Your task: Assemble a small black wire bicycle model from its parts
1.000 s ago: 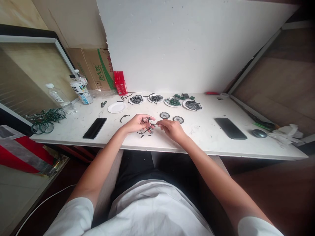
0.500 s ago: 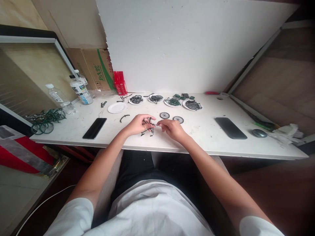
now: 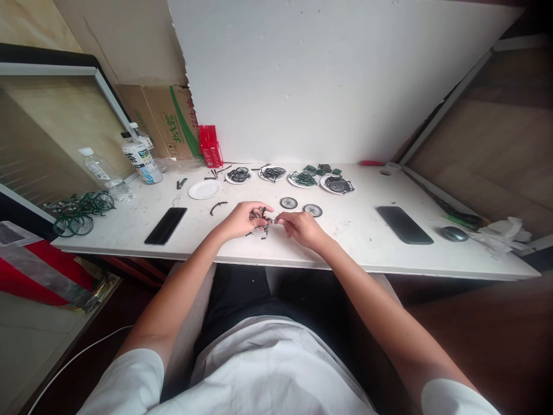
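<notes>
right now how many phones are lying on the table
2. The left phone lies left of the left hand, near the table front edge; the right phone lies right of the right hand, beside the mouse.

In the upper left of the frame, the brown cardboard box [image 3: 166,124] carries large green Chinese characters printed slantwise and smaller red ones at its right edge, all too skewed to read. Beside it, the white label of the dark-capped plastic bottle [image 3: 139,158] bears the black character 茶; its smaller print is illegible.
</notes>
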A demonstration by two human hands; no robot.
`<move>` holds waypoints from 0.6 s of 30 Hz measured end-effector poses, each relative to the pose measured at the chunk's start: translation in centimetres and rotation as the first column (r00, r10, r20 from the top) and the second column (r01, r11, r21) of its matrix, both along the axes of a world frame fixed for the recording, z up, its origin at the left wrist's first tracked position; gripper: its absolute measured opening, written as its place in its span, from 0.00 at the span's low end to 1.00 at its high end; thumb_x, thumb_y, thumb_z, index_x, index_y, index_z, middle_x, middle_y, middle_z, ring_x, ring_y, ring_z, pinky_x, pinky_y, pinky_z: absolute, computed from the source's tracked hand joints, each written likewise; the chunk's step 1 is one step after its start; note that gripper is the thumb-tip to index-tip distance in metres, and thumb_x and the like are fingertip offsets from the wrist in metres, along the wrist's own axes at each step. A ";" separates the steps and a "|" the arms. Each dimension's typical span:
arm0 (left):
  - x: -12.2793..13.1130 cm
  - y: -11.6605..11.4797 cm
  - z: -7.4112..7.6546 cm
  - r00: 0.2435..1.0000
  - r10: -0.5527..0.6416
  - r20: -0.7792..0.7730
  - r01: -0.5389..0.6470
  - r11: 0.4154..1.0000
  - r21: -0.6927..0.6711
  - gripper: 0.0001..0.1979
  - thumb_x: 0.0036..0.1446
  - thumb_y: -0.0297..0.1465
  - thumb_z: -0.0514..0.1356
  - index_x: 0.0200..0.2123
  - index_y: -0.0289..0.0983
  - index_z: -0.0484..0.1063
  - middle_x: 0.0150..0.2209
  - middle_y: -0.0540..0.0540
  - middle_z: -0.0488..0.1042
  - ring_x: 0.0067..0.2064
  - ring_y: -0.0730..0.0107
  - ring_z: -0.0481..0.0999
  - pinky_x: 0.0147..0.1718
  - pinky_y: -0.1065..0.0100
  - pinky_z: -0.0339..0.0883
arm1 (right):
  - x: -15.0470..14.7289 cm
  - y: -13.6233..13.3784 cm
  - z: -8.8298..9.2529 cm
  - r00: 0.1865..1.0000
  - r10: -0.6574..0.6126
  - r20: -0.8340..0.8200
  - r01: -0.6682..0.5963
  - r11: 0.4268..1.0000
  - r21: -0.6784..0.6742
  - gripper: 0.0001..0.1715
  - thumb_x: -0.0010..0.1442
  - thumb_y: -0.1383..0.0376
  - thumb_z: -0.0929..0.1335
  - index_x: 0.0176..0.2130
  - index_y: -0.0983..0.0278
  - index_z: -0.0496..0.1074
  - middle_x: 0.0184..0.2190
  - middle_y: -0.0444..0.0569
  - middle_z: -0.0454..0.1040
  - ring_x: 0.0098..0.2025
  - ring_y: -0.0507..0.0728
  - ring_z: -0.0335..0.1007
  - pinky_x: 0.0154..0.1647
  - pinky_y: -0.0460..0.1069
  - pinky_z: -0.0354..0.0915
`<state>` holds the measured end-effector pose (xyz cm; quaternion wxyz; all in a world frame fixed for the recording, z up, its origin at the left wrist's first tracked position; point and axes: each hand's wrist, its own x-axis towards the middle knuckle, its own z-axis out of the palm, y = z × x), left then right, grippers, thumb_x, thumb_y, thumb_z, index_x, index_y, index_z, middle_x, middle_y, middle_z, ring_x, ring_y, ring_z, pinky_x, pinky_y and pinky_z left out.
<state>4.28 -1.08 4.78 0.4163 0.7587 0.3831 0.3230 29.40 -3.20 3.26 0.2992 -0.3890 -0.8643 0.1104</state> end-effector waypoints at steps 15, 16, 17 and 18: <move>0.1 -0.1 0.4 1.000 0.026 -0.012 -0.026 0.999 0.035 0.20 0.59 0.33 0.68 0.55 0.38 0.80 0.37 0.44 0.81 0.40 0.62 0.84 0.42 0.63 0.77 | -0.6 0.1 -0.5 0.997 -0.021 -0.075 0.022 1.000 0.017 0.14 0.76 0.61 0.63 0.46 0.61 0.78 0.38 0.51 0.83 0.35 0.59 0.78 0.37 0.49 0.61; 0.1 -0.2 0.6 0.999 0.029 -0.016 -0.028 0.999 0.040 0.20 0.59 0.33 0.68 0.55 0.38 0.80 0.37 0.44 0.81 0.40 0.62 0.84 0.42 0.63 0.77 | -0.6 0.0 -0.4 0.995 -0.012 -0.094 0.013 1.000 0.007 0.14 0.77 0.60 0.62 0.48 0.61 0.76 0.37 0.51 0.83 0.34 0.58 0.77 0.37 0.49 0.61; 0.0 -0.3 0.8 0.999 0.031 -0.020 -0.030 0.999 0.043 0.20 0.59 0.34 0.68 0.55 0.38 0.80 0.37 0.44 0.81 0.40 0.62 0.84 0.42 0.64 0.76 | -0.6 -0.1 -0.3 0.994 -0.007 -0.114 0.006 1.000 -0.006 0.14 0.77 0.59 0.62 0.49 0.61 0.75 0.36 0.50 0.82 0.33 0.58 0.76 0.36 0.49 0.61; -0.1 -0.4 1.0 0.999 0.032 -0.025 -0.031 0.999 0.044 0.21 0.59 0.34 0.68 0.55 0.38 0.80 0.38 0.44 0.81 0.40 0.62 0.84 0.42 0.64 0.76 | -0.6 -0.2 -0.1 0.992 -0.005 -0.129 0.002 1.000 -0.019 0.14 0.77 0.58 0.62 0.51 0.60 0.74 0.35 0.49 0.81 0.31 0.58 0.74 0.36 0.49 0.61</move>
